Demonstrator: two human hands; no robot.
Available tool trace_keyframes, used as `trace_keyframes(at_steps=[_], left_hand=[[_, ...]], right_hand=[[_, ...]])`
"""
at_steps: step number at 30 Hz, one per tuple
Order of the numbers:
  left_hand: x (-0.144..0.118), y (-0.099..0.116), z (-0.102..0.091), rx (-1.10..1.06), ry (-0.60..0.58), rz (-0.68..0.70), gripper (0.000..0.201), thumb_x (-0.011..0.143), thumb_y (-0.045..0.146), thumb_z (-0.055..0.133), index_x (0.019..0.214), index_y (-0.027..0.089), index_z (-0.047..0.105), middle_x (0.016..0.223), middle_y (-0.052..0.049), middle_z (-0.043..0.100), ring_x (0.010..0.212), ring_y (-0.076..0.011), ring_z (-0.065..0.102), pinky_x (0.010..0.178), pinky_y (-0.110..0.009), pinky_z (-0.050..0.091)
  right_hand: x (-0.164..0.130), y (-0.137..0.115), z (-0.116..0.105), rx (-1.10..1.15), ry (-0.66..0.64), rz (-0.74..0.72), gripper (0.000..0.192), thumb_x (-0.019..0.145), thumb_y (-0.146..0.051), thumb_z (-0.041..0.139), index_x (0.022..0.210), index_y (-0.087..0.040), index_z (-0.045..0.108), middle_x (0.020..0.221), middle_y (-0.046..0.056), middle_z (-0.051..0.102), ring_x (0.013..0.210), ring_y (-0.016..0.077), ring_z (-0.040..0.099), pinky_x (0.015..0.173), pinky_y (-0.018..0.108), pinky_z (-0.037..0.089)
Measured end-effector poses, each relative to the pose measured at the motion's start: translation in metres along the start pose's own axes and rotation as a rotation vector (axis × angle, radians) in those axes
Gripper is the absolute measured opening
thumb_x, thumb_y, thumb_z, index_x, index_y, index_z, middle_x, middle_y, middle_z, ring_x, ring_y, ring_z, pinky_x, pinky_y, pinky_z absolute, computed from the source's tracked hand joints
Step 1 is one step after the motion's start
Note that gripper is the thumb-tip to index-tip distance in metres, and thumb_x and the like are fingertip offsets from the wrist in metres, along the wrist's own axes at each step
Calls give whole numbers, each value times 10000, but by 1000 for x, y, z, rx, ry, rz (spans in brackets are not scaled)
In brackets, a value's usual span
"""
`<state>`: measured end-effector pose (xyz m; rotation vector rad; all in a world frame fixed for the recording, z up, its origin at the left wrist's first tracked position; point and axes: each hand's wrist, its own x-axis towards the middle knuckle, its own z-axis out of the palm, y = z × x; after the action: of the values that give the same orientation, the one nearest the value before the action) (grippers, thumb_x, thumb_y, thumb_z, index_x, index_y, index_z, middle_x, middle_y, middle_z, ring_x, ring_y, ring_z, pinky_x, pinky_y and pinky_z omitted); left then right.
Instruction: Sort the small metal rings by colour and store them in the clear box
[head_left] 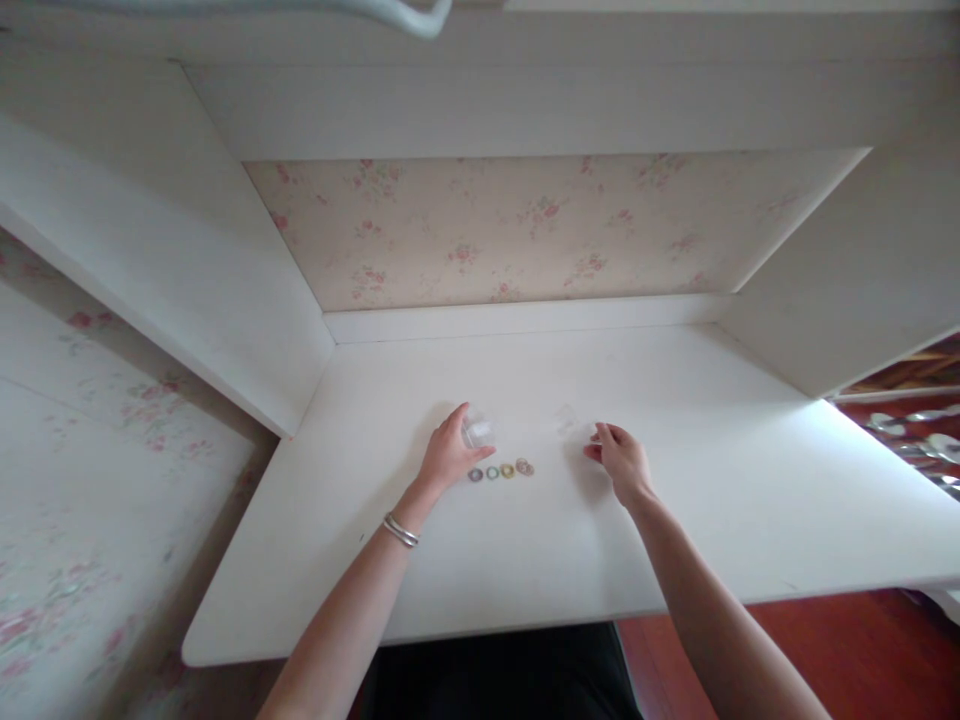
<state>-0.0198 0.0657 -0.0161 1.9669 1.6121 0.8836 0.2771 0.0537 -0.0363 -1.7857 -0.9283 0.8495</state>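
Note:
My left hand (445, 452) is curved round a small clear plastic container (478, 430), thumb and fingers on its sides, over the white desk. Just below it, several small rings (508, 471) lie in a row on the desktop; they look grey, greenish, yellow and brownish, and may be coiled hair ties, though their kind is too small to tell. To the right, my right hand (619, 460) has its fingers pinched together on the edge of a thin see-through piece (568, 418), perhaps a lid. Its outline is faint against the desk.
The white desk (480, 570) has a low back ledge (525, 318) and side panels (840, 260) left and right. A shelf (480, 110) runs overhead, with a pale curved bar (405, 15) above it. Shiny objects (922, 425) stand beyond the right edge.

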Motion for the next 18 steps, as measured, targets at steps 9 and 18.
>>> trace_keyframes(at_steps=[9, 18], left_hand=[[9, -6, 9, 210, -70, 34, 873, 649, 535, 707, 1354, 193, 321, 1297, -125, 523, 1222, -244, 458, 1027, -375, 305], [10, -17, 14, 260, -76, 101, 825, 646, 524, 715, 1323, 193, 379, 1337, -137, 479, 1240, -267, 417, 1029, -408, 287]], right_hand=[[0, 11, -27, -323, 9, -6, 540, 771, -506, 509, 1192, -177, 581, 719, 50, 706, 679, 181, 657, 614, 268, 456], [-21, 5, -21, -233, 89, -60, 460, 764, -455, 532, 1144, -205, 599, 994, 83, 655, 648, 148, 650, 609, 263, 479]])
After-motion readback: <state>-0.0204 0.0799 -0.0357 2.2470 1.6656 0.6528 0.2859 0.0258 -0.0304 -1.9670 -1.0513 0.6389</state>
